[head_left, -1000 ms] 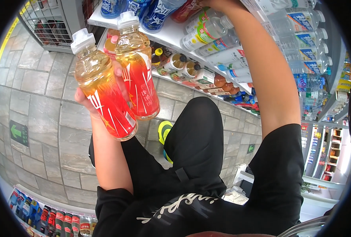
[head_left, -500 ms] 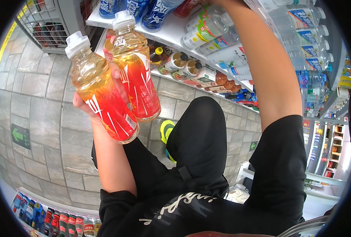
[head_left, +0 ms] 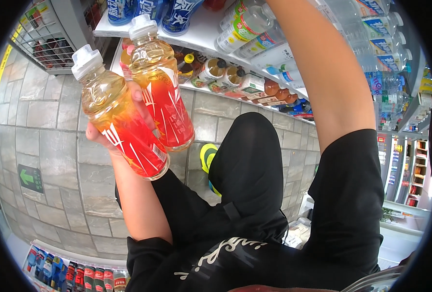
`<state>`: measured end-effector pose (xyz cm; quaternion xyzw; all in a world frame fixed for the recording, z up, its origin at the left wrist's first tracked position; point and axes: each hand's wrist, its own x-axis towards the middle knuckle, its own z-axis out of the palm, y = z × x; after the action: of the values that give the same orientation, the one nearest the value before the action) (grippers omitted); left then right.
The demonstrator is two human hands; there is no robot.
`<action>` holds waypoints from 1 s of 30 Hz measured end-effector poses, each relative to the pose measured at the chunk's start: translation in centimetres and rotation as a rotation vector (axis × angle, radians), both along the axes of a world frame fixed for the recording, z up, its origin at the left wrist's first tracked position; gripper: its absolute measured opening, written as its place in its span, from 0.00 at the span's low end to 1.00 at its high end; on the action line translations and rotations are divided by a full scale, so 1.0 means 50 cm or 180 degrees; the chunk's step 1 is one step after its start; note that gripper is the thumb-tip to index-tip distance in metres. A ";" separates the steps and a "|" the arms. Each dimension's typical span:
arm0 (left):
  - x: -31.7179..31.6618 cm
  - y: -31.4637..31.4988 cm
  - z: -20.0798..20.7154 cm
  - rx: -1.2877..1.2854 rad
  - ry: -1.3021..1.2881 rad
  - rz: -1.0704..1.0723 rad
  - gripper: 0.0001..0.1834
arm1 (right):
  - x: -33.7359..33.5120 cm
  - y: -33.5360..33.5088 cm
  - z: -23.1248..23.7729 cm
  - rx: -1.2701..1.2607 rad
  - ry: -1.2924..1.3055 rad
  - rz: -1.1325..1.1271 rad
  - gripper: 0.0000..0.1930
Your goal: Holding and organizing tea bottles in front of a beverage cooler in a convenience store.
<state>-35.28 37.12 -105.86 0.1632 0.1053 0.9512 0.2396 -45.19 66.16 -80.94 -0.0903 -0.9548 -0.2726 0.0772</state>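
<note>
My left hand [head_left: 140, 97] is closed around two clear drink bottles with red-and-yellow labels and translucent white caps. The nearer bottle [head_left: 121, 129] tilts with its cap toward the upper left. The other bottle [head_left: 167, 97] leans the same way just beyond it, with fingers showing between the two. My right forearm [head_left: 318, 58] reaches up past the top edge beside the shelf, and the hand itself is out of the picture. Closest to that arm lie clear bottles with green-and-yellow labels [head_left: 242, 29].
Blue drink bottles [head_left: 179, 17] stand on the white upper shelf [head_left: 203, 44]. Below, a lower shelf holds juice bottles [head_left: 213, 68]. Water bottles [head_left: 383, 44] line the right side. A grey wire cage [head_left: 50, 36] stands at the far left on the tiled floor [head_left: 55, 141].
The view has shifted slightly, so the shelf and both held bottles sit a little further left. My right arm reaches further out, its hand leaving the picture. The left hand keeps its grip.
</note>
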 end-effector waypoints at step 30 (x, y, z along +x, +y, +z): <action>0.005 0.005 -0.001 -0.0443 0.0103 0.0051 0.53 | -0.001 0.007 0.006 -0.0231 -0.0041 -0.0085 0.32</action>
<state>-35.04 37.40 -105.93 0.1607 0.1764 0.9407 0.2410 -45.22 66.51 -80.64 -0.1040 -0.9632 -0.2394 0.0641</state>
